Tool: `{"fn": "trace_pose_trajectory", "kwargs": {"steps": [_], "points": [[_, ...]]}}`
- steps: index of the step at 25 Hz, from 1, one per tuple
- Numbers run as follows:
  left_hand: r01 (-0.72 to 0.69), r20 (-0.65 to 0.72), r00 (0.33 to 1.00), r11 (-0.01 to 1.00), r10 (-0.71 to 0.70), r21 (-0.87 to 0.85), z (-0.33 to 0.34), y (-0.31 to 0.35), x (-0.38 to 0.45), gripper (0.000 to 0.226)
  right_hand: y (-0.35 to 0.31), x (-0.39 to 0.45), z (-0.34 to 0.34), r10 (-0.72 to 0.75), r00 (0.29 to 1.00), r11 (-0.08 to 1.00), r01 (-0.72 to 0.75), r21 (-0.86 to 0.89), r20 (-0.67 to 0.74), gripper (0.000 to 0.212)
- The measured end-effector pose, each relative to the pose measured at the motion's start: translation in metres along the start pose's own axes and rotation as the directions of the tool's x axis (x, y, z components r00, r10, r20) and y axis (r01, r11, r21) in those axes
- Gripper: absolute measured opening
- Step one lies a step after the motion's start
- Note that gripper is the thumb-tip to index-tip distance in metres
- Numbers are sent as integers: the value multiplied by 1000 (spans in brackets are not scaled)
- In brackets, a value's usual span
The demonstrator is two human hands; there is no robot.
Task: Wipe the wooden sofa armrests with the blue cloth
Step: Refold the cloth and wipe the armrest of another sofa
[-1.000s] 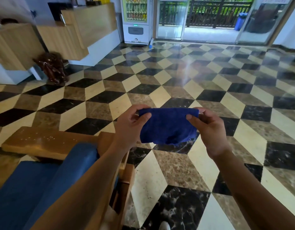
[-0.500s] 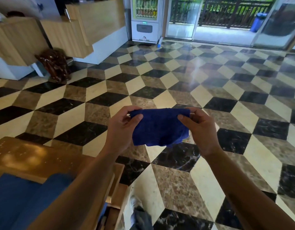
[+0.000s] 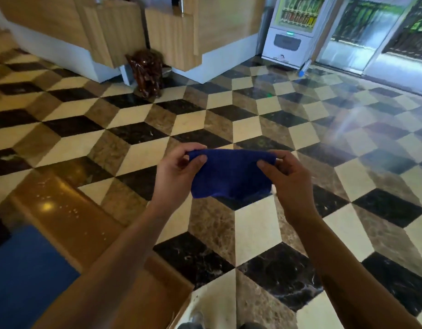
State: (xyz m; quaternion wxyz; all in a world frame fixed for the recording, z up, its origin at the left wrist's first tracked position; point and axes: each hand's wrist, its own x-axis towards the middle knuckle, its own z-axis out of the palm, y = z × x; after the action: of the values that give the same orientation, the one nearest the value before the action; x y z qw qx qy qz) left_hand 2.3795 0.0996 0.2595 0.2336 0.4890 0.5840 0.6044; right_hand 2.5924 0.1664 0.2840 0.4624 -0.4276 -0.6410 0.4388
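Two bare forearms are showing from the near edge, with no sleeves, watch, bracelet or rings appearing on them. The left hand (image 3: 175,176) and the right hand (image 3: 292,184) are wearing no gloves. At the near edge, between the forearms, a pale shoe (image 3: 195,317) and some dark clothing (image 3: 229,326) are just peeking in, too blurred to make out.
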Motion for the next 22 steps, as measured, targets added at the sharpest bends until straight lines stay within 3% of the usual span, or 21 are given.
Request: {"fn": "trace_pose_trajectory", "kwargs": {"steps": [2, 5, 8, 14, 22], "points": [[63, -73, 995, 998, -65, -31, -19, -3, 9, 22, 1, 29, 25, -43, 993, 999, 44, -9, 111, 21], [51, -251, 967, 999, -50, -3, -49, -6, 16, 21, 7, 72, 74, -70, 954, 997, 74, -3, 291, 13], [109, -461, 884, 993, -71, 55, -78, -15, 11, 22, 13, 100, 131, -100, 890, 992, 54, 115, 445, 13], [214, -753, 658, 961, -8, 177, -99, -17, -11, 21, 4, 128, 193, -216, 633, 963, 14, 268, 743, 19], [390, -930, 368, 905, 16, 170, -76, -17, -40, 33, 19, 136, 242, -271, 329, 951, -55, 305, 905, 17]]}}
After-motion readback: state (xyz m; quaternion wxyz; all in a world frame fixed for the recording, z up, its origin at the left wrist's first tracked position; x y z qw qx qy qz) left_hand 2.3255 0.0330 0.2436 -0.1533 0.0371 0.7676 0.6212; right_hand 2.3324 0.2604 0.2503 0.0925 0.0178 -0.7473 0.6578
